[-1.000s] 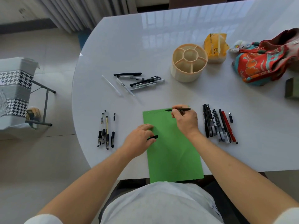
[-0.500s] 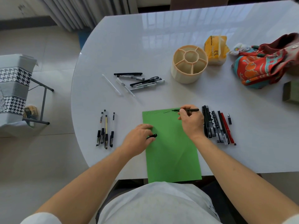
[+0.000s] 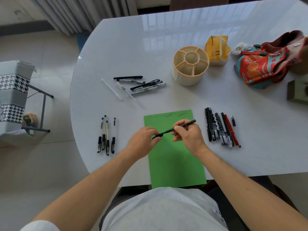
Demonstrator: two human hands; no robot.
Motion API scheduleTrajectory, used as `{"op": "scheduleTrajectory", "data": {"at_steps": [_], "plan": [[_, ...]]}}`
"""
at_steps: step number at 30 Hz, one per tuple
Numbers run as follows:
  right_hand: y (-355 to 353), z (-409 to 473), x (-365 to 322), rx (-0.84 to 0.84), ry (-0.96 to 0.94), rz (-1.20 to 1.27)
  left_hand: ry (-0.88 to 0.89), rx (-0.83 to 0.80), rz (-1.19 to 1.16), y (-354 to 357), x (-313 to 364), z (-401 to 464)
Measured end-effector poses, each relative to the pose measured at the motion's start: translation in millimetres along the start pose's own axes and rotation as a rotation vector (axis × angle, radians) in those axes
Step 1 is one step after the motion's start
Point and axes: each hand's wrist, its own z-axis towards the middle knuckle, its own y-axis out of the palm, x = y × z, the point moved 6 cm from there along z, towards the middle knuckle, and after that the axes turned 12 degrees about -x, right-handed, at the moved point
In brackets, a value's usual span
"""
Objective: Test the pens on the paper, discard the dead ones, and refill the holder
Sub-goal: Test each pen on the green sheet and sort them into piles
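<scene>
Pen (image 3: pixel 180 126) slants, tip lower-left toward cap (image 3: pixel 157 136), above green paper (image 3: pixel 175 160).

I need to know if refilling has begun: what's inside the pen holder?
The pen holder shows a centre well and surrounding compartments, all bare, no pens in them. Its near wall hides the bottoms of the nearest compartments.
</scene>
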Motion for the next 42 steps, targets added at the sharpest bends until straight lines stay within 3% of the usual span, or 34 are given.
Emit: {"op": "scheduleTrajectory", "data": {"at_steps": [7, 16, 25, 27, 30, 34, 38, 42], "plan": [[16.1, -0.2, 7.9, -0.078, 0.030, 0.012, 0.019, -0.026, 0.034, -6.6, 21.6, 4.8], [14.4, -3.4, 11.7, -0.029, 0.036, -0.024, 0.007, 0.002, 0.003, -1.2, 31.3, 0.2], [-5.4, 1.0, 13.2, -0.016, 0.124, -0.145, 0.046, -0.069, -0.032, 8.9, 29.0, 8.0], [-31.6, 12.3, 6.0, 0.044, 0.170, -0.272, 0.051, -0.047, -0.005, 4.4, 21.9, 10.7], [-76.0, 24.8, -3.6, 0.140, 0.224, -0.718, 0.040, -0.010, 0.116, 1.7, 5.7, 8.5], [-100.6, 32.0, 1.2, 0.138, 0.287, -1.040, -0.024, -0.050, 0.242, 12.4, -15.2, -0.4], [-99.2, 37.3, -8.4, 0.217, 0.254, -1.164, -0.024, -0.092, 0.244, 18.0, -23.4, -5.6], [-49.4, 81.3, -42.1, 0.158, 0.021, -1.160, -0.023, -0.106, 0.225, 14.0, -24.4, -5.0]]}}
